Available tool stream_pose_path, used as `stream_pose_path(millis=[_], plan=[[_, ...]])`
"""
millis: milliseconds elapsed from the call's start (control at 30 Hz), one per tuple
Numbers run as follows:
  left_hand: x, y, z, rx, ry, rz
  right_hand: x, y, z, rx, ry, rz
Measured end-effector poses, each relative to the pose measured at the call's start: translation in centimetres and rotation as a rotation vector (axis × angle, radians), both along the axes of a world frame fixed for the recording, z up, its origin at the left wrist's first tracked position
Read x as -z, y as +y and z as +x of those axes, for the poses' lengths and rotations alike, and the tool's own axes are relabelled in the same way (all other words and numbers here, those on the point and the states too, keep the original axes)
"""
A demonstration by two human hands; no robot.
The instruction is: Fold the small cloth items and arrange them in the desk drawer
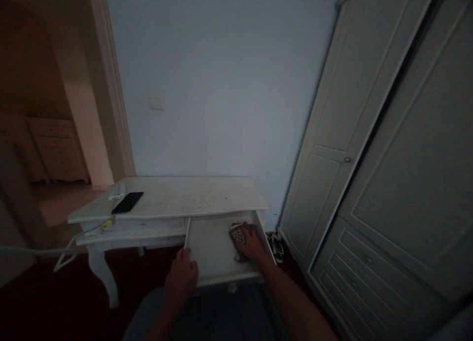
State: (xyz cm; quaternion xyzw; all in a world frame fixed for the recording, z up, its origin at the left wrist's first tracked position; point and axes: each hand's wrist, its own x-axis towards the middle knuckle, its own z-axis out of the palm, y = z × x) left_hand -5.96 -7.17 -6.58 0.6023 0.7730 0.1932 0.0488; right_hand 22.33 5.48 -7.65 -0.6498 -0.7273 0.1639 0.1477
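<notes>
An open drawer [209, 252] juts out of the white desk [192, 195] toward me. My left hand [182, 274] grips the drawer at its front left corner, fingers curled over the side. Inside, near the right wall, my right hand [252, 243] presses a brown cloth [237, 233] with a white pattern against the drawer floor. Its fingers bend over the cloth, and part of it is hidden under the palm. A small knob [232, 287] shows on the drawer front.
A black phone [127, 202] and a white object, perhaps a charger [117, 191], lie on the desk's left end. A white cable [70, 245] hangs off that side. The wardrobe [325, 163] stands close on the right. Dark shoes [275, 247] sit between it and the desk.
</notes>
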Motion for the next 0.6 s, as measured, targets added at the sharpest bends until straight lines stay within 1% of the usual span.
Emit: stream_pose_path(millis=[167,400,500,567,600], plan=[[0.0,0.0,0.0,-0.028,-0.052,-0.017,0.3,0.3,0.3,0.008,0.037,-0.027],[-0.7,-0.1,0.6,-0.042,-0.109,-0.006,-0.2,-0.3,0.2,0.004,0.032,-0.024],[-0.1,0.2,0.5,-0.046,-0.186,0.046,-0.9,-0.4,0.1,-0.005,0.049,-0.051],[0.8,-0.2,-0.6,-0.017,-0.276,0.144,-1.6,-0.8,0.5,-0.036,0.082,-0.058],[1.3,-0.6,-1.6,-0.009,-0.312,0.192,-2.0,-1.2,0.9,-0.059,0.106,-0.032]])
